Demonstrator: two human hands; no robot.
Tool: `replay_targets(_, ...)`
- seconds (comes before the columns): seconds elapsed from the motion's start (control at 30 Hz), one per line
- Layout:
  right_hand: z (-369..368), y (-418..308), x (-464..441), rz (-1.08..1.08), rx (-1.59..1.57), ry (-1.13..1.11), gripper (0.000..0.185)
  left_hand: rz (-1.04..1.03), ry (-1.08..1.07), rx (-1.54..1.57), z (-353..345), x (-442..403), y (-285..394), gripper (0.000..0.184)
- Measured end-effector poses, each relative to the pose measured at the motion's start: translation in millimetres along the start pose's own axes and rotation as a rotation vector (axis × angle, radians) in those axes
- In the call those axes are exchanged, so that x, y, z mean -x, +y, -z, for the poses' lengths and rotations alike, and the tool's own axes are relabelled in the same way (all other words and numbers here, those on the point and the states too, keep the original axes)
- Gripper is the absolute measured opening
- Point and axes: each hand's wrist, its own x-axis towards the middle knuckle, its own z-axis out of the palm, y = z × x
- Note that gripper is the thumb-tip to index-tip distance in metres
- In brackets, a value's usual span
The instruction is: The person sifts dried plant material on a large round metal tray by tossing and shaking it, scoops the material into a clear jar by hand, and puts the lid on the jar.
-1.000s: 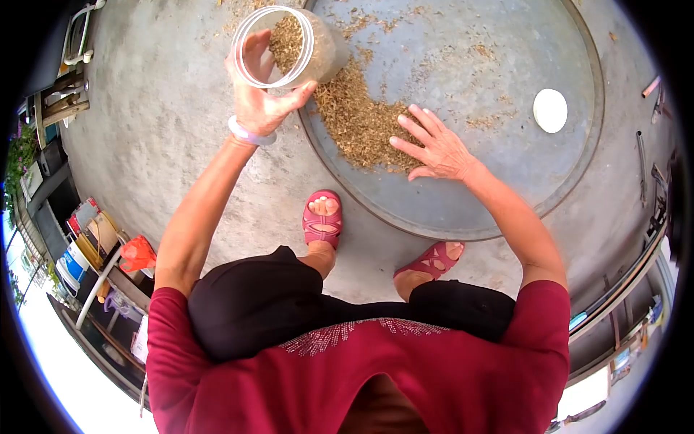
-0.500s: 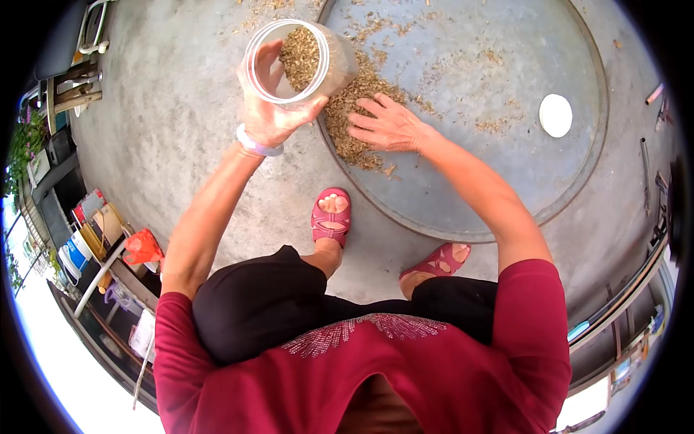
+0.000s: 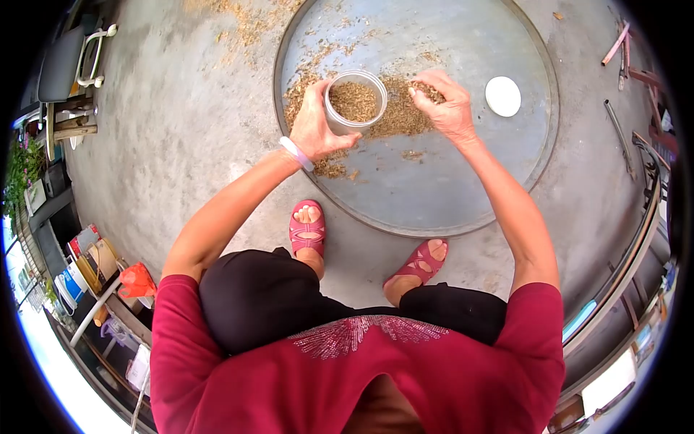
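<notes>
My left hand [image 3: 316, 129] grips a clear plastic jar [image 3: 338, 124] by its side, thumb in front and fingers behind. The jar stands upright, its open mouth facing up, and brown dried flakes show inside. To its right, my right hand [image 3: 450, 108] is raised with fingers curled round a handful of the same flakes. Loose dried flakes [image 3: 405, 119] lie in a heap under and beside both hands on a large round grey tray [image 3: 434, 189]. A white round lid [image 3: 503, 96] rests on the tray, to the right of my right hand.
Paler scraps [image 3: 244, 20] are scattered on the concrete floor [image 3: 181, 123] beyond the tray's left edge. My feet in red sandals [image 3: 307, 228] are close to the near rim. A cluttered shelf with a red bag [image 3: 136, 281] is at left; pipes [image 3: 619, 137] lie at right.
The jar has gone from tilted beside the tray's edge to upright over the heap. My right hand has risen from the heap and closed on flakes. The view has shifted.
</notes>
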Motion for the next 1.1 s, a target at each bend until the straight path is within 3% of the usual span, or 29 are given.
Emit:
replay_targets(0.07,12,-25,-6,0.017,-0.105,-0.001,0.018,-0.022,-0.034,-0.030,-12,-6,13,0.092)
replay_targets(0.17,20,-54,-15,0.111,-0.010,-0.241,0.018,-0.105,-0.056,-0.050,-30,-16,28,0.091)
replay_targets(0.2,20,-53,-16,0.211,0.201,-0.332,0.022,-0.131,-0.063,-0.063,-33,-18,36,0.091)
replay_targets(0.33,22,-61,-8,0.256,0.428,-0.314,0.033,-0.098,-0.064,-0.016,-43,-18,51,0.091)
replay_targets(0.43,21,-68,-7,0.282,0.404,-0.152,0.031,-0.030,-0.069,0.055,-44,-11,57,0.092)
replay_targets(0.53,17,-75,-8,0.367,0.389,-0.154,0.023,-0.068,-0.044,0.078,-49,-12,54,0.095)
replay_targets(0.63,7,-71,-7,0.308,0.250,-0.081,0.020,-0.045,-0.022,0.129,-47,-14,61,0.096)
replay_targets(0.73,14,-86,-8,-0.062,-0.082,-0.063,0.023,0.019,-0.027,0.151,-45,-14,65,0.096)
replay_targets(0.83,39,-80,-19,-0.295,-0.052,-0.006,0.022,0.041,-0.013,0.201,-44,-13,63,0.095)
replay_targets(0.87,46,-68,-22,-0.244,-0.013,0.055,0.031,0.036,-0.001,0.192,-43,-12,61,0.095)
replay_targets(0.97,70,-35,-22,-0.397,0.257,0.068,0.039,-0.100,-0.014,0.211,-33,-7,55,0.097)
replay_targets(1.03,77,-6,-4,-0.406,0.505,-0.115,0.051,-0.298,-0.049,0.266,-25,-1,48,0.097)
replay_targets(1.07,78,11,8,-0.413,0.624,-0.211,0.057,-0.190,-0.017,0.431,-26,3,48,0.096)
replay_targets(1.1,77,29,23,-0.247,0.682,-0.225,0.064,-0.073,0.019,0.422,-21,4,41,0.094)
